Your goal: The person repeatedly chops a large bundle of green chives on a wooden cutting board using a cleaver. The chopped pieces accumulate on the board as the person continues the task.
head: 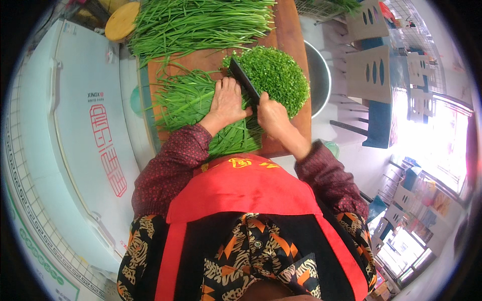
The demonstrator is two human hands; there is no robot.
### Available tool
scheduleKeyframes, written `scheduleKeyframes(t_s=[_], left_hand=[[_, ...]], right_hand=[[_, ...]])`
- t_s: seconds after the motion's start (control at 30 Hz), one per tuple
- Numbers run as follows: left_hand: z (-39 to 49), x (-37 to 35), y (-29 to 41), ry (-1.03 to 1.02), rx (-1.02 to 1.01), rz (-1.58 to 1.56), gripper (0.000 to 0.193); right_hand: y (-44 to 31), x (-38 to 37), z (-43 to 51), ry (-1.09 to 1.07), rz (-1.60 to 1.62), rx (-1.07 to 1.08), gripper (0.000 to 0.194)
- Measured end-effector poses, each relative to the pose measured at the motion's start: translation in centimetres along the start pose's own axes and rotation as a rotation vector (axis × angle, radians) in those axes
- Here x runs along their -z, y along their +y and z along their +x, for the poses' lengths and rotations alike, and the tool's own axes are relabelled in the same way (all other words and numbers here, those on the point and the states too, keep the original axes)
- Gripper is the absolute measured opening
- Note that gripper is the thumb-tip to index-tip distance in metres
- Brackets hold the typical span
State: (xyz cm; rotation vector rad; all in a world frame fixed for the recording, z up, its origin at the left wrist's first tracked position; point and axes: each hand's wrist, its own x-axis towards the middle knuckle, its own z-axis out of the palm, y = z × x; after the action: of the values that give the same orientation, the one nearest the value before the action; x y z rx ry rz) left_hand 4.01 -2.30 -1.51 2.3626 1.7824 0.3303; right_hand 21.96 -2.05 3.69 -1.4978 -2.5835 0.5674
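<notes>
My right hand (272, 113) is closed round the handle of a dark-bladed kitchen knife (244, 79). My left hand (227, 101) presses flat, fingers forward, on a bundle of long green Chinese chives (188, 98), its fingertips close to the blade. The blade lies between this bundle and a round heap of finely chopped chives (276, 75) at the right. Beyond them a larger pile of uncut chives (203, 26) spreads across the far part of the wooden board (290, 22). The blade's lower edge is hidden, so whether it touches the board cannot be told.
A large metal basin (324, 81) stands low beside the board's right edge. At the left are a round wooden lid or board (122, 21), a green bowl-like thing (135, 101) and a long white chest freezer (90, 109). Chairs (368, 73) and tables stand further right.
</notes>
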Motion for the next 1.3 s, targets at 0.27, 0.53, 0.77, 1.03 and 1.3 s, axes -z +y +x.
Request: scheduleKeyframes(t_s=[0.27, 0.53, 0.77, 1.03, 1.3], left_hand=[[-0.3, -0.4, 0.0, 0.030, 0.015, -0.066, 0.085], [-0.8, 0.8, -0.3, -0.044, 0.084, -0.050, 0.104], [-1.0, 1.3, -0.3, -0.046, 0.050, 0.025, 0.095], [-0.7, 0.8, -0.6, -0.038, 0.005, 0.026, 0.082], [-0.6, 0.4, -0.5, -0.112, 0.035, 0.008, 0.085]], right_hand=[[0.8, -1.5, 0.6, 0.083, 0.090, -0.090, 0.025], [-0.2, 2.8, -4.0, 0.079, 0.094, -0.074, 0.025], [-0.8, 2.3, -5.6, -0.047, 0.056, -0.108, 0.025], [-0.3, 2.5, -3.1, -0.101, 0.050, -0.058, 0.023], [-0.1, -1.9, 0.9, -0.007, 0.011, -0.067, 0.025]])
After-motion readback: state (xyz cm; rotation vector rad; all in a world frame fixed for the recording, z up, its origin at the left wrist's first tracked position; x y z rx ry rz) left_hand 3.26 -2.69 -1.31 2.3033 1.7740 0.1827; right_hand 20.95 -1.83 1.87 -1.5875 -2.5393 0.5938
